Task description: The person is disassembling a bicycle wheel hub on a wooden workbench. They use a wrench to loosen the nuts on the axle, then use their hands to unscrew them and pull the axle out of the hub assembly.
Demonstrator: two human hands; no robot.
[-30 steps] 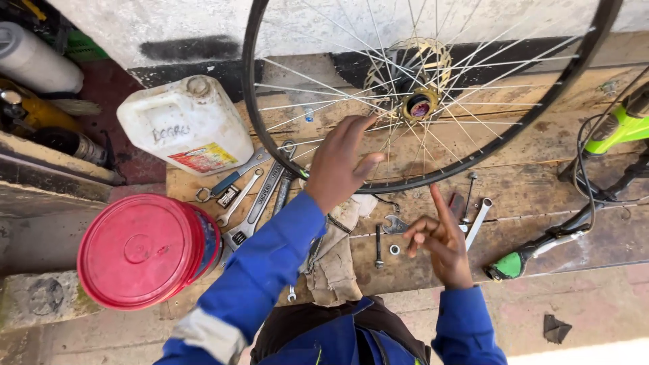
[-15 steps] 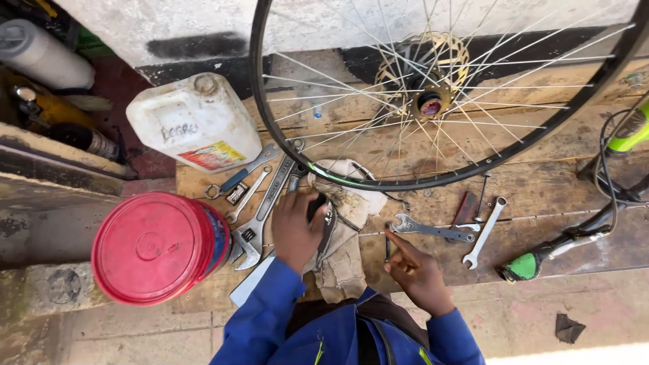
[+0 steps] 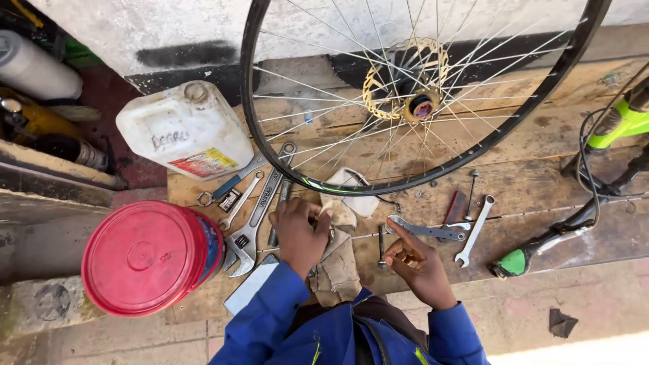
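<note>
My left hand [image 3: 297,233] lies on the wooden boards with its fingers curled onto a dirty beige rag [image 3: 338,274], beside an adjustable wrench [image 3: 245,245]. My right hand [image 3: 418,265] hovers just right of the rag and pinches a small brass-coloured metal part, index finger stretched out. A dark bolt [image 3: 381,246] lies between the hands. A bicycle wheel [image 3: 269,162] stands upright in front of me; its hub [image 3: 420,107] carries a gold disc rotor. Both sleeves are blue.
A white plastic jug [image 3: 186,132] and a red-lidded bucket [image 3: 142,257] stand at the left. Spanners [image 3: 473,233] and a flat wrench [image 3: 426,230] lie at the right. A green-handled tool [image 3: 520,260] with cables lies farther right. A wall is behind the wheel.
My left hand came down from the wheel's spokes to the rag and tools. My right hand lowered and drew closer. The view shifted left and nearer.
</note>
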